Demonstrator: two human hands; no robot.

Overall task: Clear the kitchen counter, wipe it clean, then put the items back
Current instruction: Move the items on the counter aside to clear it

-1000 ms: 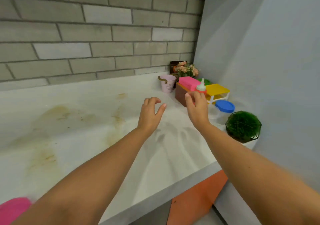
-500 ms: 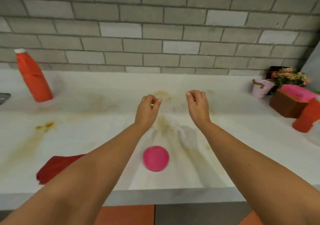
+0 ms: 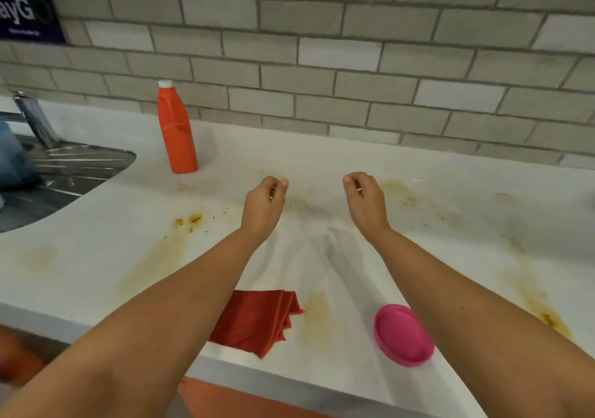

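Note:
The white counter [image 3: 450, 173] carries brown stains and crumbs across its middle. My left hand [image 3: 262, 203] and my right hand [image 3: 365, 200] hover side by side above it, fingers loosely curled, holding nothing. A folded red cloth [image 3: 257, 319] lies near the front edge, partly under my left forearm. To its right a round pink lid [image 3: 402, 334] lies flat beside my right forearm. An orange bottle [image 3: 177, 128] with a white cap stands upright at the back left, by the brick wall.
A steel sink [image 3: 58, 173] with a tap [image 3: 32, 115] and a blue object [image 3: 13, 156] sits at the far left. A dark sign [image 3: 25, 8] hangs on the wall. The counter's front edge runs below my forearms.
My view has swung left from the cluttered right corner to the stained middle and the sink. Both hands stay raised and empty, and the orange bottle, cloth and lid have come into view.

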